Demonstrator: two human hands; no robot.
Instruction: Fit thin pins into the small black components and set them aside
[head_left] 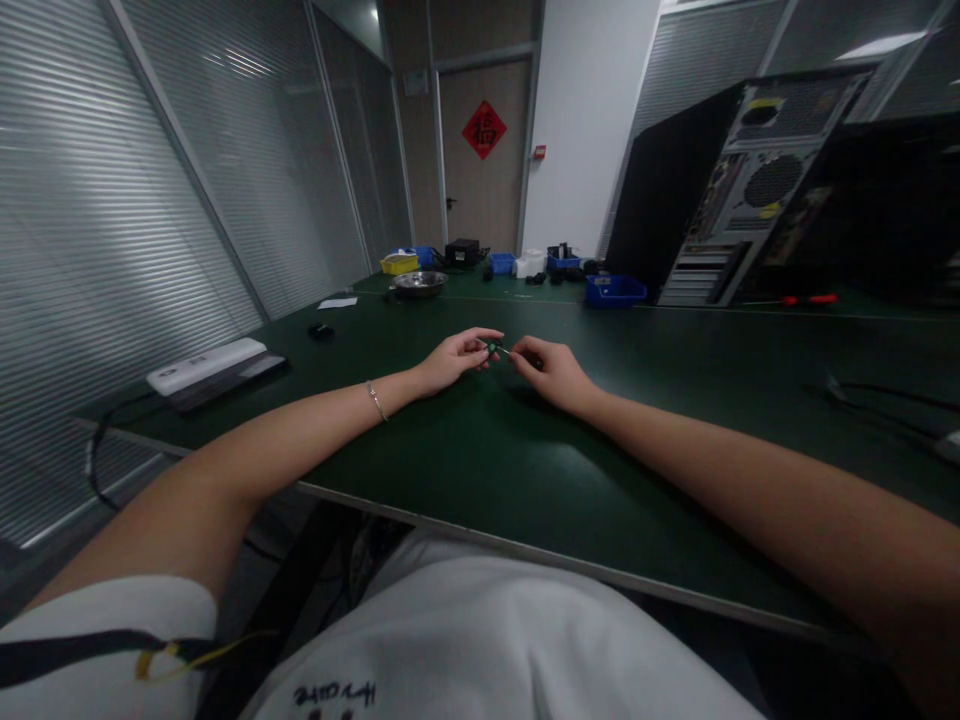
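Note:
Over the middle of the green table, my left hand pinches a small green part between thumb and fingers. The part looks like a little circuit board, but it is too small to be sure. From the right, my right hand is closed in a pinch on a thin, light-coloured pin-like piece, whose far end meets the green part. What kind of piece this is I cannot make out. Both hands are close together, just above the tabletop.
At left lies a white power-strip-like device with a cable. Farther back are a small black object, a metal bowl, a yellow bin and a blue bin. A computer tower stands at right, near a red-handled tool.

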